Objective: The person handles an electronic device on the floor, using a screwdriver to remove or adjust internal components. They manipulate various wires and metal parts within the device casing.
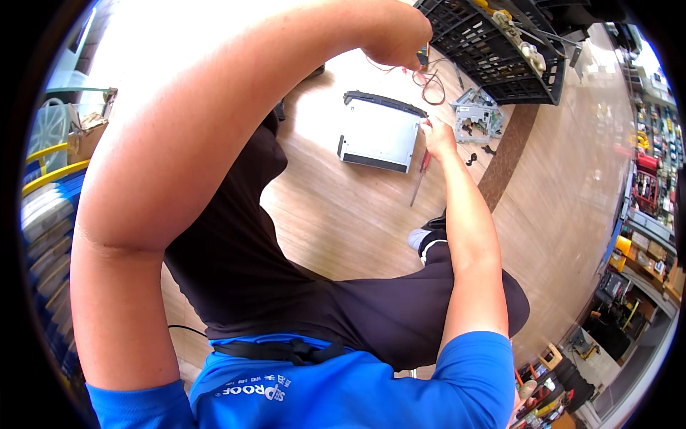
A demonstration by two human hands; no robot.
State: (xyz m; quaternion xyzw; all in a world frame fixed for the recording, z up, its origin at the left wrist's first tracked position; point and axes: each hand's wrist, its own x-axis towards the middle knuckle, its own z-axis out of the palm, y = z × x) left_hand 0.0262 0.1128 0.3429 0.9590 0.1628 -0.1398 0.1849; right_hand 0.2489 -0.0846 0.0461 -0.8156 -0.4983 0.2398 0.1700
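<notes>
Touching the white box [380, 136], just left of its fingers: right hand [439, 137], pinch unclear. Left hand [400, 39]: near cable [443, 91], finger state hidden. Metal plate [471, 113], beyond right fingers: apparently already off; white box: seemingly still closed.

Blue shirt [343, 390], 2 short sleeves [475, 368], black belt [275, 350], dark trousers [379, 307]

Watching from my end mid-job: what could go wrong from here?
The red-handled screwdriver is close by the right hand at the edge of the white boxy unit, so a shift of either could knock it.

The small black parts lie loose on the floor near the right forearm and might get swept away.

The looped cable near the left hand could snag.
</notes>
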